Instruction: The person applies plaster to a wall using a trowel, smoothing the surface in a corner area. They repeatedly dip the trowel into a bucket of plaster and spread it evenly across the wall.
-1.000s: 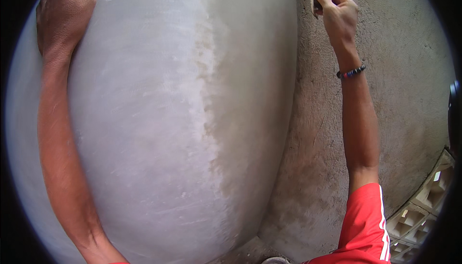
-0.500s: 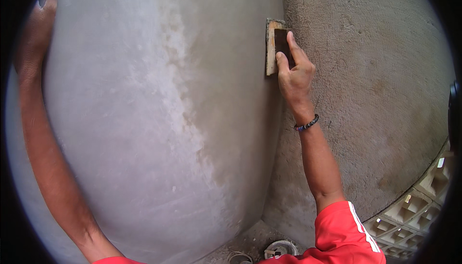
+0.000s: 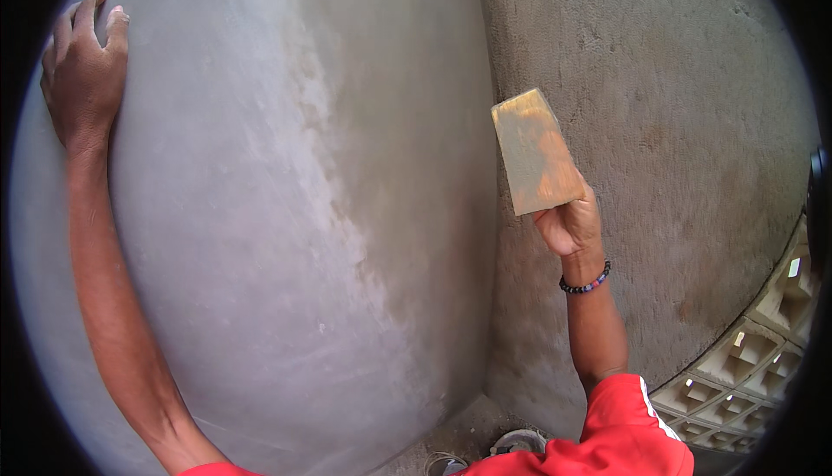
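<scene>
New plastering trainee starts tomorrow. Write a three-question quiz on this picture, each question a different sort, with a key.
1. True or false: the left hand lies flat on the smooth grey wall.
2. The right hand holds: A) a hammer B) a flat wooden float C) a bucket.
3. Fill in: the right wrist wears a beaded ____.

Key: 1 true; 2 B; 3 bracelet.

Red short sleeves (image 3: 637, 424) with white stripe; dark beaded wristband (image 3: 584, 285).
</scene>
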